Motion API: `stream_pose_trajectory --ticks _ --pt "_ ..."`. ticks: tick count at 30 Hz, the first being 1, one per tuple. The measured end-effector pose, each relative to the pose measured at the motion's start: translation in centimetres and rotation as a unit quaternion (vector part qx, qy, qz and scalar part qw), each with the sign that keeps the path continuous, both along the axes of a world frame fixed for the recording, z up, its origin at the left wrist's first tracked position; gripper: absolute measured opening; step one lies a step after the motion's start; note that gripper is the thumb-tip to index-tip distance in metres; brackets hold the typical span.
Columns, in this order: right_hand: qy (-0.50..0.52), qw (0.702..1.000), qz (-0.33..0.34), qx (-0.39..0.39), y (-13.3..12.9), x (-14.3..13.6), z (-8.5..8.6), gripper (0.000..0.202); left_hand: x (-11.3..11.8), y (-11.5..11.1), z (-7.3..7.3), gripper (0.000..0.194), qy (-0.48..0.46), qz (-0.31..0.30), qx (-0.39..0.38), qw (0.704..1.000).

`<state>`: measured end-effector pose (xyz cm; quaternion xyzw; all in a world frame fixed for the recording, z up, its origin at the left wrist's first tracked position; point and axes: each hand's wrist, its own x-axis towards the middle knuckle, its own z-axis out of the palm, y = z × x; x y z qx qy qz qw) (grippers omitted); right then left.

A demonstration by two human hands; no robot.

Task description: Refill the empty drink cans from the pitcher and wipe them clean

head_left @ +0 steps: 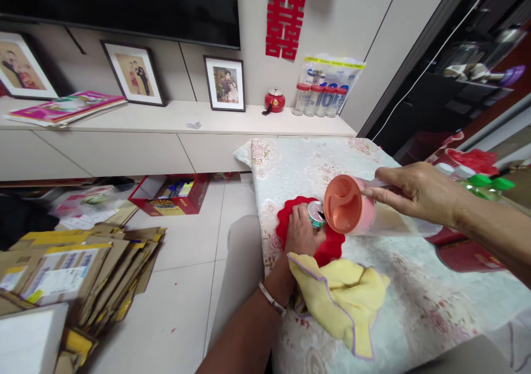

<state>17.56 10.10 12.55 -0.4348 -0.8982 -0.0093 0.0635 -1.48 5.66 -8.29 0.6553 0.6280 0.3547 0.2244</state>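
My left hand (302,231) is wrapped round a can (316,212) that stands on a red scalloped mat (290,211). In my right hand (409,192) is the handle of a clear pitcher (394,224) with an orange-pink lid (344,203). The pitcher lies tilted on its side in the air, its lid facing left, right beside the can's top. Whether any liquid flows between them cannot be made out. A crumpled yellow cloth (344,294) with a purple edge lies near my left wrist, at the mat's near side.
The table has a floral cloth (290,164). Red containers (468,252) and green-capped bottles (479,186) stand at the right. Behind are a white cabinet (166,120), framed photos (225,83), red-lidded jars (315,100) and a red pot (274,100). Flattened cardboard (95,274) and a red box (174,197) lie on the floor.
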Motion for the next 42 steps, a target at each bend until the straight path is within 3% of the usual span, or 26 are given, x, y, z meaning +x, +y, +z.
stream_pose_trajectory --ticks 42 --pt "-0.021 1.0 -0.004 -0.008 0.06 0.04 0.05 0.061 0.09 -0.06 -0.04 0.051 0.007 0.004 0.002 1.0"
